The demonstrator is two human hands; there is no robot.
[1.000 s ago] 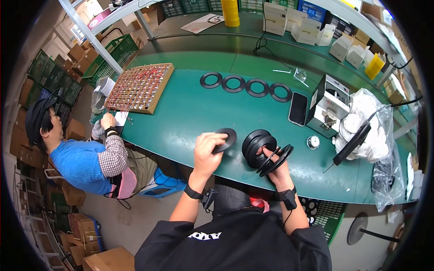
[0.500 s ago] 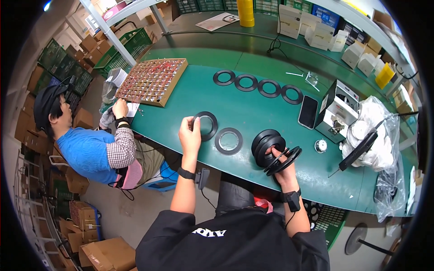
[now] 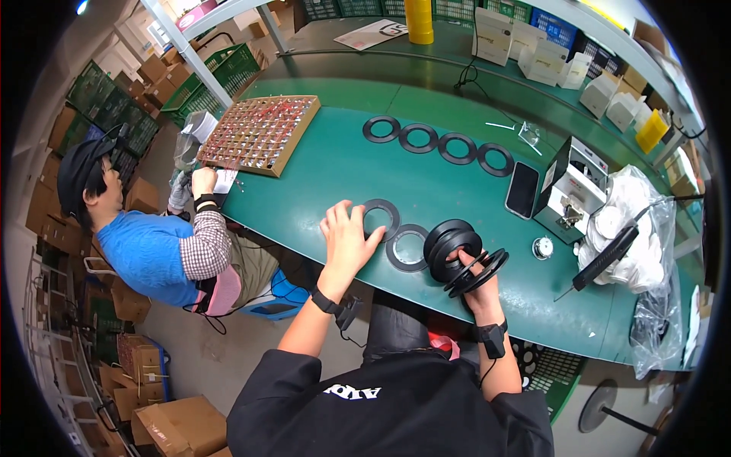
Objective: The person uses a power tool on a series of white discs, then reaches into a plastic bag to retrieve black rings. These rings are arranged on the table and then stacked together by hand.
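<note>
My left hand [image 3: 347, 238] rests with fingers spread at the left edge of a flat black ring [image 3: 391, 209] on the green table. Just right of that ring, a second black ring [image 3: 394, 257] lies flat, with a pale inner edge. My right hand [image 3: 478, 291] grips several black rings [image 3: 487, 276] fanned out between thumb and fingers. Against those fingers a stack of black rings [image 3: 449, 232] stands on the table; whether the hand holds it too is hidden. Farther back, several more black rings [image 3: 419, 138] lie in a slanting row.
A phone [image 3: 522, 190], a metal-fronted device [image 3: 567, 190], a small round silver part [image 3: 542, 247] and a black pen-shaped tool [image 3: 605, 259] sit on the right. White items in a plastic bag [image 3: 632, 221] lie beyond. A partitioned box [image 3: 263, 133] is at left, near a seated co-worker [image 3: 148, 244].
My left hand has let go of the ring's edge and spread its fingers. Both near rings have shifted right, toward the stack. My right hand stays in place with its rings.
</note>
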